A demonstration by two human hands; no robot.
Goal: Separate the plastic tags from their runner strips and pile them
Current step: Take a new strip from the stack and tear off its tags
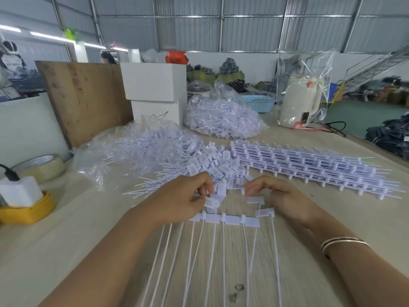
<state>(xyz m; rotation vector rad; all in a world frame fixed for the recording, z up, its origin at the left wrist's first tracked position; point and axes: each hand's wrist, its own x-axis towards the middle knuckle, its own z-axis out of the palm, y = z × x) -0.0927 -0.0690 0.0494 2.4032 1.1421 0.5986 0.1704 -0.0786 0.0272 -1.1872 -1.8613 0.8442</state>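
A strip of white plastic tags lies across the table in front of me, its long thin tails running toward me. My left hand pinches a loose tag at the strip's left end. My right hand hovers with curled fingers over two separated tags; its fingertips pinch a small white piece. Just behind my hands is a pile of separated tags. A stack of whole runner strips lies to the right.
Two clear bags of tags lie behind the pile. Tape rolls and a white charger sit at the left. White boxes, a wooden board, a bagged kettle and a blue basket stand further back.
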